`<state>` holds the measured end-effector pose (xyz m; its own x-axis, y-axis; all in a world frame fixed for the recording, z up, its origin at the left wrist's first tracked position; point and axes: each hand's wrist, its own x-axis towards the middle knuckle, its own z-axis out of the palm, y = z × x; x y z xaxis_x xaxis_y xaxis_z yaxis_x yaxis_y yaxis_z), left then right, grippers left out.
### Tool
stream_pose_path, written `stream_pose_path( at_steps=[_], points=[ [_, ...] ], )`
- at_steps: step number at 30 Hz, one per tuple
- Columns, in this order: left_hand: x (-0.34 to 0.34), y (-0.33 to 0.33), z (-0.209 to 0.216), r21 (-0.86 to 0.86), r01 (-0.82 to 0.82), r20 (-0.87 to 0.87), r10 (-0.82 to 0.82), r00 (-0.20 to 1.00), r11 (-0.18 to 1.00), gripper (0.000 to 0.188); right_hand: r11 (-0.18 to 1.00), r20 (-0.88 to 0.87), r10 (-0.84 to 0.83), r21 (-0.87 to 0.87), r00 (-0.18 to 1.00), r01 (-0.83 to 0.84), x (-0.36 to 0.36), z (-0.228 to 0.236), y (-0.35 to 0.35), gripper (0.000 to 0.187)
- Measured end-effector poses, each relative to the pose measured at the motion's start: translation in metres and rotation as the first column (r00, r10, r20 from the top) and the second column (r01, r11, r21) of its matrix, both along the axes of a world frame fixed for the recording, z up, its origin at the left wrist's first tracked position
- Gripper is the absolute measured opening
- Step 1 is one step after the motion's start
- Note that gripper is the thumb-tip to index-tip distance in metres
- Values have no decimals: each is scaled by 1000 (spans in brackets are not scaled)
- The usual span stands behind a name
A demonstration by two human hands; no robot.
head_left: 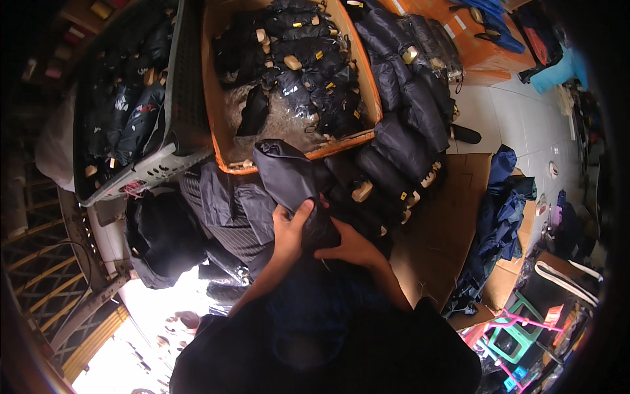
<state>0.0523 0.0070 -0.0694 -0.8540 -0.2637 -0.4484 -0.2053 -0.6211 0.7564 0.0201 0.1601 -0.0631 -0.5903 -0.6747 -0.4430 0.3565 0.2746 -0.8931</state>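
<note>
My left hand (289,226) grips a black folded umbrella (282,171) in a smooth fabric cover, its thumb lying on top. The rounded far end of the umbrella points up and to the left. Closed around its near end is my right hand (351,246), with the thumb toward me and some fingers hidden under the dark fabric. Just beyond stands a cardboard box (377,85) with orange edges, lined with clear plastic and holding many black folded umbrellas (315,52) with pale wooden handles. More black umbrellas (400,141) lie in rows along its right side.
A dark plastic crate (190,85) with more umbrellas stands at the left. Striped dark fabric (239,217) and a black bag (161,236) lie left of my hands. To the right are a cardboard sheet (446,217), crumpled navy fabric (502,217) and a green stool (518,335).
</note>
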Motion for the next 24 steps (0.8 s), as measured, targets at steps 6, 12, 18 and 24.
stream_pose_path(
  at_steps=[6,12,18,24],
  points=[
    [-12,-2,15,-66,-64,-75,59,995,996,41,990,-96,-135,-53,986,131,-7,1,-21,70],
    [-14,-5,24,-154,-92,-164,67,984,984,47,981,-102,-163,-119,981,151,-9,-3,-30,69],
    [7,-1,19,-132,-55,25,59,998,990,43,972,-76,-191,-156,979,178,9,-20,-28,63],
    [23,11,15,-573,97,59,-77,995,814,46,942,-54,-337,-36,940,335,4,-24,-20,50]
  ],
)
